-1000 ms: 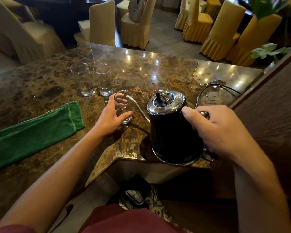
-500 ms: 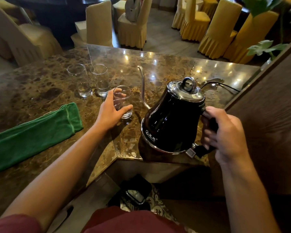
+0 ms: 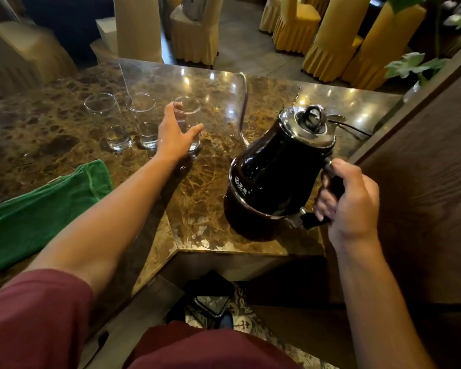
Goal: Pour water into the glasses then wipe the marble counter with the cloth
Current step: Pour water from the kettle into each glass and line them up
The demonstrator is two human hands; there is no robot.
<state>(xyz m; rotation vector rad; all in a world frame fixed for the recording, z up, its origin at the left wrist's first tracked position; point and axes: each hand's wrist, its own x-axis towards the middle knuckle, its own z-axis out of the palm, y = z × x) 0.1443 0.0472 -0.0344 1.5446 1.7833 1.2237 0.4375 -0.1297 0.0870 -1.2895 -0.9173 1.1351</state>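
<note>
Kettle (image 3: 274, 177) — black gooseneck type with a chrome lid — is tipped back toward the right, its base edge near the front corner of the marble counter (image 3: 202, 198); can't tell if the base touches the stone. Right hand (image 3: 349, 206) is wrapped tight around the kettle's handle, fingers curled closed. Thin spout (image 3: 244, 107) rises up and away, clear of the glasses.

Left hand (image 3: 175, 134) is wrapped loosely around the third glass (image 3: 188, 123), thumb on the right side, fingers behind it. That glass stands upright on the counter, just right of two others: the middle glass (image 3: 144, 121) and the far-left glass (image 3: 107, 121), each with a little water at the bottom. Water level in the held glass is hidden by the hand.

Green cloth (image 3: 37, 209) lies flat on the counter's left side — near the left forearm, well apart from the glasses. Power cord (image 3: 349, 127) runs behind the kettle.
</note>
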